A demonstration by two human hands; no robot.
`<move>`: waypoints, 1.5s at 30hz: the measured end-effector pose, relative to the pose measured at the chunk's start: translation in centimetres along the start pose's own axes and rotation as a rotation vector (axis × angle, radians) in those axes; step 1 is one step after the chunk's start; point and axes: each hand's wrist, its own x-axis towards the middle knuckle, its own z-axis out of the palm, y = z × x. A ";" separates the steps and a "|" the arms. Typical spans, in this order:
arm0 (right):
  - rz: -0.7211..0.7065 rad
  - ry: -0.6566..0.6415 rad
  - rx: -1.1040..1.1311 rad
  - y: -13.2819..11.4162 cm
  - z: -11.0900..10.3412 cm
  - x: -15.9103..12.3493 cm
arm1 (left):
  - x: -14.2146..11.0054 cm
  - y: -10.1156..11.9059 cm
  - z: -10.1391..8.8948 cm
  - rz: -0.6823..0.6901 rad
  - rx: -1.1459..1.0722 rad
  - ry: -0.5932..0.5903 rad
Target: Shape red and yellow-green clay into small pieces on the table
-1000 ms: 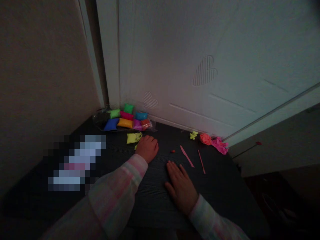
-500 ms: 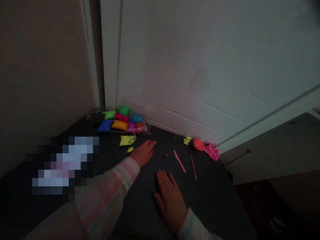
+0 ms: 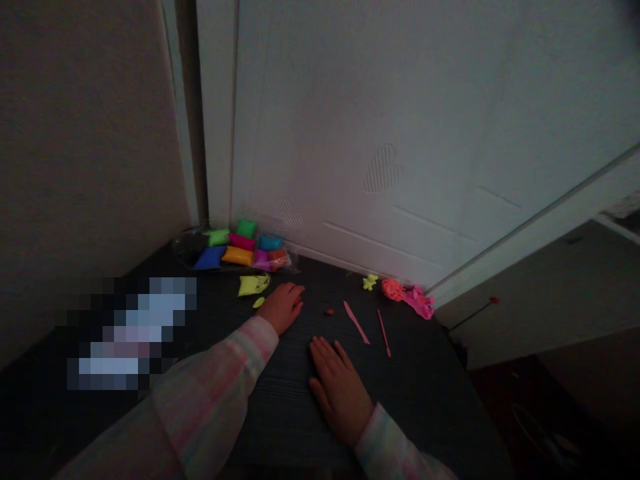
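Observation:
My left hand rests on the dark table with its fingers curled. A small red piece of modelling clay shows at its fingertips, mostly hidden by them. Just behind that hand lie an opened yellow clay packet and a small yellow lump. My right hand lies palm down on the table, fingers stretched out, holding nothing. Beyond it sits a small dark red lump. To the right of that lump are a pink modelling knife and a thin pink stick tool.
Coloured clay packets lie in a clear plastic bag at the back left. A yellow clay figure, a coral crumpled lump and a pink crumpled piece line the back edge by a white panel. A blurred patch covers something at left.
My left hand's fingers have curled from stretched out, and red now shows at their tips. My right hand stays flat. The view has shifted slightly.

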 end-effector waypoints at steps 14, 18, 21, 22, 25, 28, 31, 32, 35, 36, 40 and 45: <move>-0.022 0.004 -0.027 1.4 -0.2 1.1 | 0.1 -0.2 0.2 0.037 0.029 -0.006; -0.096 -0.089 0.033 -0.7 -0.4 -1.6 | 0.1 0.1 0.0 0.033 0.046 -0.036; -0.156 -0.092 0.091 -2.7 -0.3 -0.6 | 0.2 0.0 0.1 0.026 0.057 -0.037; -0.147 -0.068 0.099 -3.0 -0.2 0.2 | 0.2 0.0 0.1 0.024 0.057 -0.035; -0.045 0.031 0.097 -2.0 0.1 2.6 | 0.2 -0.1 0.1 0.025 0.053 -0.039; 0.018 0.129 0.183 0.5 0.6 3.4 | 0.2 -0.1 0.1 0.033 0.056 -0.051; 0.089 0.342 0.456 2.7 1.1 2.7 | 0.2 -0.1 0.1 0.036 0.060 -0.072; 0.148 0.440 0.553 3.2 1.2 2.3 | 0.2 -0.1 0.1 0.034 0.062 -0.077; 0.327 0.663 0.664 3.6 1.2 2.0 | 0.2 0.0 0.1 0.026 0.065 -0.083; 0.329 0.672 0.618 3.3 1.1 2.1 | 0.2 0.0 0.1 0.025 0.066 -0.082; 0.074 0.365 0.227 0.4 0.6 3.3 | 0.3 -0.1 0.2 0.023 0.064 -0.087; 0.020 0.138 -0.037 -0.9 0.6 3.9 | 0.3 -0.2 0.2 0.018 0.039 -0.079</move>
